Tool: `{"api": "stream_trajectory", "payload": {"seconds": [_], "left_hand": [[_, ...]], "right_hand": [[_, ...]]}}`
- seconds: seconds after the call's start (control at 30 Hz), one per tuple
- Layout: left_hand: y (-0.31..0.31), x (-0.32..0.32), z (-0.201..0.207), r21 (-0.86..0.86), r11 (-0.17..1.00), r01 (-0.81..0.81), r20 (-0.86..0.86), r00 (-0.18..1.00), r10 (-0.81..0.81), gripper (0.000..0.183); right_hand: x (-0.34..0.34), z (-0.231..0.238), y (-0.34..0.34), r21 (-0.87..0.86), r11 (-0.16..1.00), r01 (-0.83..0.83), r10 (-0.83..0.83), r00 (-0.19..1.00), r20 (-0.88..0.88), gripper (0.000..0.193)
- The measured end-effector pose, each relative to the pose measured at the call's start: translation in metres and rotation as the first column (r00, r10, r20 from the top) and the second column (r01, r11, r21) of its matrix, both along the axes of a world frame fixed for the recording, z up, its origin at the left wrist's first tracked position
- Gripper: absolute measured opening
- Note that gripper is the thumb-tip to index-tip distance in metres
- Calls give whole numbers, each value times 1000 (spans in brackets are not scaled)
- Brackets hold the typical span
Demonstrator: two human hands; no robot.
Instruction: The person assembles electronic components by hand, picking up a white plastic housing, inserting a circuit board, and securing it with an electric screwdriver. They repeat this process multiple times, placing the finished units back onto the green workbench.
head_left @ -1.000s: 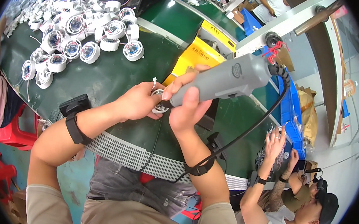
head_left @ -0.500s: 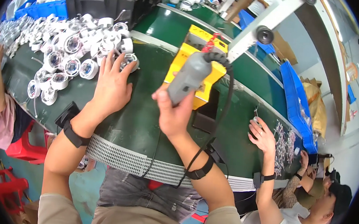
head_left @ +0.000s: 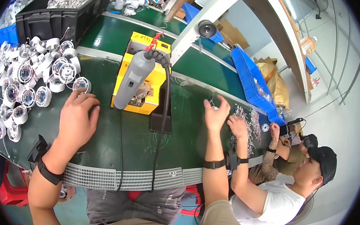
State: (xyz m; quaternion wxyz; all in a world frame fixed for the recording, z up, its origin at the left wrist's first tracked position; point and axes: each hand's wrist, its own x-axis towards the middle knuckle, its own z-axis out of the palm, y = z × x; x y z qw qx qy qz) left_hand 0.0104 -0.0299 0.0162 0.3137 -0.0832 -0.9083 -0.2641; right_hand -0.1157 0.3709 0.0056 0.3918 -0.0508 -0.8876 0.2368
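Observation:
My left hand [head_left: 78, 115] rests low over the green table with its fingers loosely bent and apart. Its fingertips are at a white round housing [head_left: 82, 84] on the near side of a pile of similar white housings [head_left: 42, 95]. Farther right, my right hand [head_left: 215, 115] is raised, thumb and fingers around a small white round part [head_left: 215, 108], partly hidden, with a thin wire. Between my hands, a grey corded cylindrical tool [head_left: 135, 79] leans in a yellow holder [head_left: 146, 108], with no hand on it.
A co-worker's hand [head_left: 238, 127] is beside my right hand, over rows of small wired parts [head_left: 253, 126]. A black crate [head_left: 54, 22] of white pieces stands at the back left. A blue bin [head_left: 250, 82] and white post [head_left: 194, 33] are beyond. A dark flat object [head_left: 161, 123] lies by the holder.
My right hand has left the grey tool and moved right to the small white part beside the co-worker's hand. My left fingers have drawn back and bent. The view has shifted right.

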Motion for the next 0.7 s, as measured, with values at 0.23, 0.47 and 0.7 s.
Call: {"api": "stream_trajectory", "payload": {"seconds": [0.23, 0.47, 0.7], "left_hand": [[11, 7, 1, 126, 901, 416, 98, 898, -428, 8], [26, 11, -3, 174, 756, 631, 131, 746, -653, 8], [25, 16, 2, 508, 635, 582, 270, 592, -759, 60]], "right_hand": [[15, -20, 72, -56, 998, -9, 32, 904, 427, 56], [47, -1, -8, 275, 938, -211, 202, 977, 62, 31], [101, 19, -130, 418, 676, -607, 714, 679, -169, 39]]}}
